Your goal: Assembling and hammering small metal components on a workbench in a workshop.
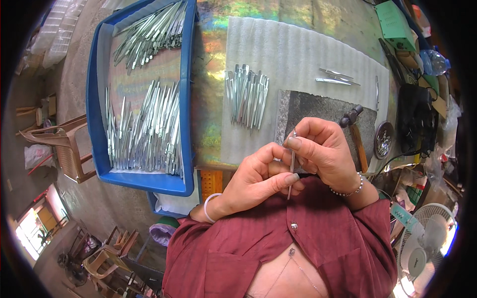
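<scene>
In front of my chest, both hands hold one slim, shiny metal piece [292,166], long and narrow like tweezers, nearly upright in the picture. My left hand [266,174] pinches its lower part between thumb and fingers. Thumb and fingertips of my right hand [320,148] close on its upper end. Just beyond my hands lies a dark, flat, worn metal block [323,111]. A bundle of similar metal pieces [247,97] lies on the white foam sheet [303,49], and several more loose pieces [338,77] rest farther right.
A blue tray [191,99] at the left holds two heaps of metal pieces. Right of the block are a hammer [358,141] and a round dish of small metal parts [383,140]. A green box [395,25] stands far right, a white fan [422,238] lower right.
</scene>
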Motion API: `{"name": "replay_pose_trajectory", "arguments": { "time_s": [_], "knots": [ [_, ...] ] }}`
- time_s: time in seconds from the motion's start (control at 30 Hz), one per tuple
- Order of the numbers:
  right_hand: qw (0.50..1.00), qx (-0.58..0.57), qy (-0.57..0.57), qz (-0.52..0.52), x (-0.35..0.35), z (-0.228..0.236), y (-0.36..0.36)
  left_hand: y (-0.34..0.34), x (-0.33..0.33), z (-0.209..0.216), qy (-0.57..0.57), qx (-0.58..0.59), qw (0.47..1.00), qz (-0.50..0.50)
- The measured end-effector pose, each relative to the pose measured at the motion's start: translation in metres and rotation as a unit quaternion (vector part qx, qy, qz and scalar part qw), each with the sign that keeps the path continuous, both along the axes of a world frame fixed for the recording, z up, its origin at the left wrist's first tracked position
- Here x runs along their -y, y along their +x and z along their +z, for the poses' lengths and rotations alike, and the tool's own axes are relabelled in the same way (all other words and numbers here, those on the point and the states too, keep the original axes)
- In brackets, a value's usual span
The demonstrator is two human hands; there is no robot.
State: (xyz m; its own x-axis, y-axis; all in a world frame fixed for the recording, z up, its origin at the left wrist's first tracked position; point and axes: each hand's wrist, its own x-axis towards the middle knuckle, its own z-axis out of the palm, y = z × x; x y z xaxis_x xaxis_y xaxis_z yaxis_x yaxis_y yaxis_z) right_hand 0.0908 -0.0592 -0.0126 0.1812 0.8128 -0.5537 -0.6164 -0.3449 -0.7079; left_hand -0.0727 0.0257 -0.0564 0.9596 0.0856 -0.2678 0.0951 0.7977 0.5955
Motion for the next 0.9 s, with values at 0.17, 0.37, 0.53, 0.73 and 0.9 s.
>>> {"name": "replay_pose_trajectory", "arguments": {
  "time_s": [0.17,0.37,0.53,0.73,0.9],
  "knots": [
    [1.000,0.014,0.009,-0.011,0.000,0.000,0.000,0.000,-0.001,0.002,-0.015,-0.011,1.000,0.007],
    [0.995,0.006,0.076,-0.064,0.011,-0.004,0.000,-0.006,-0.012,-0.002,-0.159,0.083,0.964,0.195],
    [0.987,0.113,0.070,0.089,0.024,0.003,0.003,-0.007,-0.023,0.005,0.019,0.110,0.939,0.326],
    [0.940,0.339,0.028,-0.029,0.063,0.005,0.022,0.002,-0.031,0.024,0.333,-0.018,0.879,0.340],
    [0.785,0.617,-0.020,-0.061,0.085,-0.002,0.036,0.038,-0.045,0.013,0.660,-0.126,0.699,0.244]
  ]
}}
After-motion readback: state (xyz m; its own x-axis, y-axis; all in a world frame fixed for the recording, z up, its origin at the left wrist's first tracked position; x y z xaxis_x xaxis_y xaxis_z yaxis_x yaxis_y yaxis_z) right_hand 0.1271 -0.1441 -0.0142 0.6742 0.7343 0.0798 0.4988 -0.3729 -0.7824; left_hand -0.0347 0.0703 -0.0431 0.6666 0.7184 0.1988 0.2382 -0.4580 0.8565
